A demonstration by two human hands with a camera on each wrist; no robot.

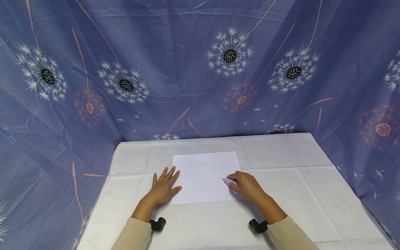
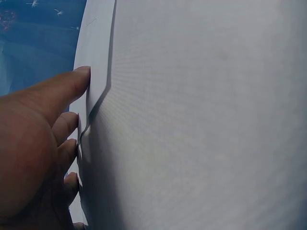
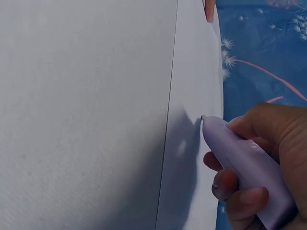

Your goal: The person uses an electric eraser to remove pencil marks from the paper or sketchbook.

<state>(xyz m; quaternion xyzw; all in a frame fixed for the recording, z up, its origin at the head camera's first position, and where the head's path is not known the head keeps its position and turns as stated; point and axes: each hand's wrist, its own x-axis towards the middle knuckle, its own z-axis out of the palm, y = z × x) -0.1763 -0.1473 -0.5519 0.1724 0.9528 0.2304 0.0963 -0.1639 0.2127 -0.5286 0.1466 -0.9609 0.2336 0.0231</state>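
A sheet of white paper lies on the white cloth of the table. Spread fingers of my left hand rest on its left edge, thumb over the near left part; the left wrist view shows the thumb on the paper's edge. At the paper's right side, my right hand grips a thick lavender pen with a fine tip, like a correction pen. Its tip points left, close over the sheet. Near it, the right wrist view shows a tiny dark mark on the paper, within the hand's shadow.
White cloth with fold creases covers the table. Behind and at both sides hangs a blue curtain with dandelion prints. Black wrist cameras sit at the cuffs of the beige sleeves.
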